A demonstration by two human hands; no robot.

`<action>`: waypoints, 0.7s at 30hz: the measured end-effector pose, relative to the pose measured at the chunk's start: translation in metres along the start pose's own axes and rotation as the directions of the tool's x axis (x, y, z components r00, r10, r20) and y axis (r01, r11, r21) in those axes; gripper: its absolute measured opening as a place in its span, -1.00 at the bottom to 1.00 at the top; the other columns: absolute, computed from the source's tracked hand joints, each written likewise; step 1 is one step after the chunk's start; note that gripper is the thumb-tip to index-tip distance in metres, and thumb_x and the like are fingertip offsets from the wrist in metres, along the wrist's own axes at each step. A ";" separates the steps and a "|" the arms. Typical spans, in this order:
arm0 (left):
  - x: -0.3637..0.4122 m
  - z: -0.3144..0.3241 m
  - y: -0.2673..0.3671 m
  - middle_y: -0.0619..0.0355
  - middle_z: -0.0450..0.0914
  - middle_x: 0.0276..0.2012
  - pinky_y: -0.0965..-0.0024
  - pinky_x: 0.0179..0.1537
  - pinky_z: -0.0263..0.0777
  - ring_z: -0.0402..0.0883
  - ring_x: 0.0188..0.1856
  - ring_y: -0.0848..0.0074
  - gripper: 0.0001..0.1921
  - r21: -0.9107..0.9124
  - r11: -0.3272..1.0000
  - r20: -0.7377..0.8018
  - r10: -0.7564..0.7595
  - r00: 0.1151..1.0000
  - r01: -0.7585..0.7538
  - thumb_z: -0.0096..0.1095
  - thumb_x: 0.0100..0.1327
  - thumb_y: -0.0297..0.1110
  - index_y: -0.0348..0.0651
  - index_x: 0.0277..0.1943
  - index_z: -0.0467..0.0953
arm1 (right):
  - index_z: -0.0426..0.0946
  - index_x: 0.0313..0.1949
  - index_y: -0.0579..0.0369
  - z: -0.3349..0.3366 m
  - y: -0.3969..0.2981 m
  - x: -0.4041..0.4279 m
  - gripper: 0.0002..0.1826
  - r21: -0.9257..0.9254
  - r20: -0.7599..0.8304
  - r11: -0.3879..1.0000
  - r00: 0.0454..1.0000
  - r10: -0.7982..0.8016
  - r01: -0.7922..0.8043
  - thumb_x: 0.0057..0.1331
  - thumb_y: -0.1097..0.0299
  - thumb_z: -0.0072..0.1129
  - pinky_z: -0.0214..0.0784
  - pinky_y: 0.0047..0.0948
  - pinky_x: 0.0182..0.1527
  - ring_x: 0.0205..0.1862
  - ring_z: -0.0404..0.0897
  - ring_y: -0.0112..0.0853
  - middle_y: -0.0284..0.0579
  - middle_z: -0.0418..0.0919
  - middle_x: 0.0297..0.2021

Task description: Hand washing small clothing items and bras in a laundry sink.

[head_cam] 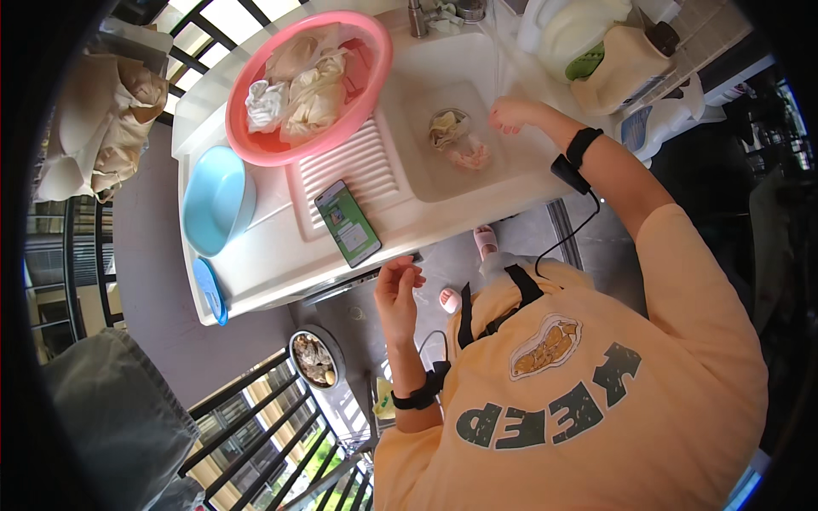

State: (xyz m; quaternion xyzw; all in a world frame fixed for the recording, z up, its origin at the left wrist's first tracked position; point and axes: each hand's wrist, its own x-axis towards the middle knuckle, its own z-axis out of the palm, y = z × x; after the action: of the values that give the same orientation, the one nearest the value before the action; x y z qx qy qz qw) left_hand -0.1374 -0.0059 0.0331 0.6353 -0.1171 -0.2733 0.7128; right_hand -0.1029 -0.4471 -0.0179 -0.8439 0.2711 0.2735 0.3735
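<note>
My left hand (399, 287) hangs just off the counter's front edge, loosely curled and holding nothing visible, near a smartphone (348, 223) with a lit screen. My right hand (511, 115) is over the right side of the white sink (415, 172), fingers bent down and partly hidden, beside what looks like a thin water stream (496, 57). In the sink, a crumpled pale yellowish item (448, 128) lies at the drain, and a pink, frilly item (471, 155) lies next to it. A pink basin (377, 70) on the ribbed washboard (348, 160) contains white and cream cloth bundles (313, 96).
A light-blue basin (217, 201) and a blue plastic item (209, 290) sit on the left of the counter. Behind the sink is a metal faucet (418, 19); detergent bottles (623, 64) stand at the right. A round pot (316, 358) stands beside the railing (255, 389).
</note>
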 end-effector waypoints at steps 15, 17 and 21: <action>0.073 0.097 0.082 0.14 0.56 -0.26 0.50 -0.21 0.43 0.54 -0.27 0.56 -0.75 0.457 0.886 0.263 -0.225 0.938 0.084 -0.01 0.29 -0.46 -0.31 0.00 0.41 | 0.55 -0.38 0.25 0.010 0.037 0.129 -0.77 -0.368 -0.069 0.930 0.997 -0.042 0.014 0.09 0.41 -0.09 0.43 -0.20 -0.37 -0.40 0.61 -0.16 0.11 0.59 -0.37; 0.103 0.108 0.089 0.13 0.56 -0.27 0.50 -0.22 0.45 0.54 -0.28 0.55 -0.76 0.501 0.865 0.292 -0.208 0.933 0.036 -0.01 0.29 -0.44 -0.32 -0.02 0.42 | 0.55 -0.33 0.25 0.024 0.033 0.138 -0.76 -0.389 -0.150 0.917 0.976 -0.156 0.087 0.10 0.42 -0.07 0.41 -0.15 -0.31 -0.31 0.58 -0.08 0.15 0.56 -0.30; 0.176 0.109 0.071 0.09 0.56 -0.28 0.52 -0.28 0.47 0.55 -0.30 0.53 -0.74 0.433 0.895 0.327 -0.265 0.907 0.105 -0.04 0.30 -0.41 -0.34 -0.01 0.41 | 0.56 -0.33 0.23 0.047 -0.015 0.123 -0.79 -0.427 -0.162 0.902 0.975 -0.149 0.067 0.08 0.43 0.00 0.39 -0.18 -0.21 -0.20 0.53 -0.01 0.15 0.55 -0.25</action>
State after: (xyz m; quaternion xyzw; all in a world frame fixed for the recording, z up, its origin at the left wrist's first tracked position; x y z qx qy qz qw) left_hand -0.0314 -0.1889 0.0884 0.7127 -0.2442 -0.4279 0.4993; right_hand -0.0191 -0.4328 -0.1195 -0.9403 0.1933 0.2219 0.1709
